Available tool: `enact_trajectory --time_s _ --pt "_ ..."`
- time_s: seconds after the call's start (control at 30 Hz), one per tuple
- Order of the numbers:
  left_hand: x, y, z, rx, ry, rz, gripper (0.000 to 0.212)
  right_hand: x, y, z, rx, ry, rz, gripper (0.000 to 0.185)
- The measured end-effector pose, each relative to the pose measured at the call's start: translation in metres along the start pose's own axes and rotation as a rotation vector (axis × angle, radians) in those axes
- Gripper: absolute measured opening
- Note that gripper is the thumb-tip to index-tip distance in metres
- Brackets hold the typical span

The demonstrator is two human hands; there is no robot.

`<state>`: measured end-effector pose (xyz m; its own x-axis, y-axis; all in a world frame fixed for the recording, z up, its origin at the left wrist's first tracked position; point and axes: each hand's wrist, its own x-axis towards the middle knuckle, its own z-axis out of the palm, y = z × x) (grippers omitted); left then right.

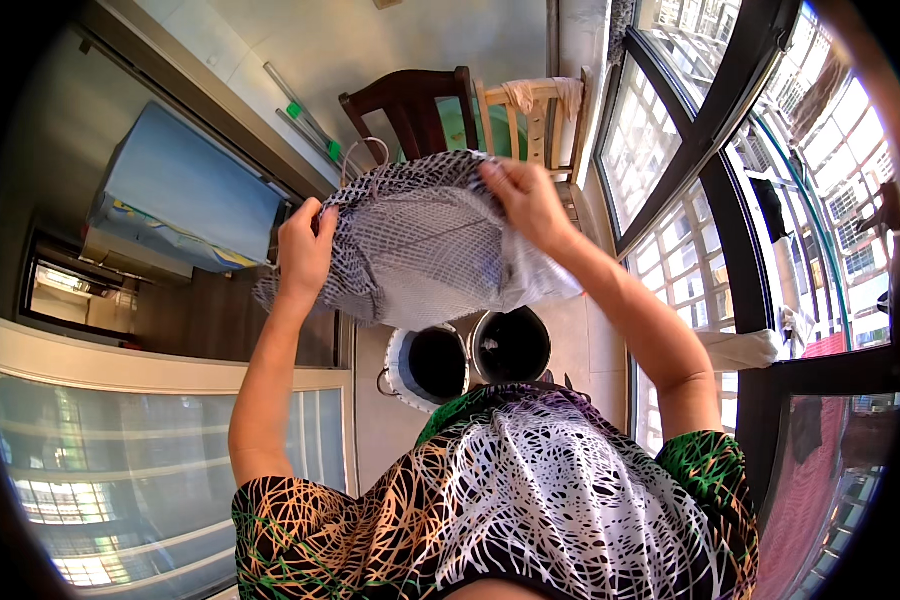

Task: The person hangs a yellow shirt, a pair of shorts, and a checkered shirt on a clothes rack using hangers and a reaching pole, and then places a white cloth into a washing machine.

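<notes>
A patterned grey, black and white cloth (pixel 435 247), perhaps a garment, is spread in the air between my hands. My left hand (pixel 306 244) pinches its upper left edge between thumb and fingers. At its upper right edge my right hand (pixel 523 196) grips the fabric. The cloth's thin, paler underside faces me, and its lower right part looks sheer. Below the cloth, two round buckets stand side by side on the floor: a white-rimmed one (pixel 394 367) with a handle and a dark-mouthed one (pixel 546 341). Their contents are too dark to tell.
Beyond the cloth are a dark wooden chair (pixel 420 82) and a pale wooden chair (pixel 538 91) with cloths over its back. A blue-covered piece of furniture (pixel 187 187) is at the left. Dark-framed windows (pixel 746 225) line the right; a glazed door panel (pixel 157 450) is at lower left.
</notes>
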<state>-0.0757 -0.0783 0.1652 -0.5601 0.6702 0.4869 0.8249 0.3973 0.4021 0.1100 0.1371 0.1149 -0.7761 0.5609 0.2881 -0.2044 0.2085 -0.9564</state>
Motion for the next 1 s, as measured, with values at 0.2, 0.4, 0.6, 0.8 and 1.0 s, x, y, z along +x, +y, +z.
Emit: enact_trajectory --time_s 0.2,0.4,0.6,0.8,1.0 --pt "-0.009 -0.004 0.004 -0.866 -0.263 -0.300 0.022 -0.016 0.000 0.029 0.515 -0.222 0.337 0.037" --pt "-0.012 -0.010 -0.008 -1.140 -0.433 -0.365 0.014 0.001 -0.020 -0.007 -0.120 -0.630 -0.114 0.059" --pt "-0.013 -0.007 -0.011 -1.180 -0.382 -0.507 0.014 0.007 -0.041 -0.009 -0.297 -0.545 -0.162 0.028" --pt "-0.004 0.006 -0.004 -1.079 -0.215 -0.358 0.025 0.033 -0.043 -0.016 1.042 -0.154 0.373 0.020" --pt "-0.003 0.013 -0.008 -1.183 -0.319 -0.319 0.037 0.023 -0.041 -0.020 0.959 -0.195 0.309 0.019"
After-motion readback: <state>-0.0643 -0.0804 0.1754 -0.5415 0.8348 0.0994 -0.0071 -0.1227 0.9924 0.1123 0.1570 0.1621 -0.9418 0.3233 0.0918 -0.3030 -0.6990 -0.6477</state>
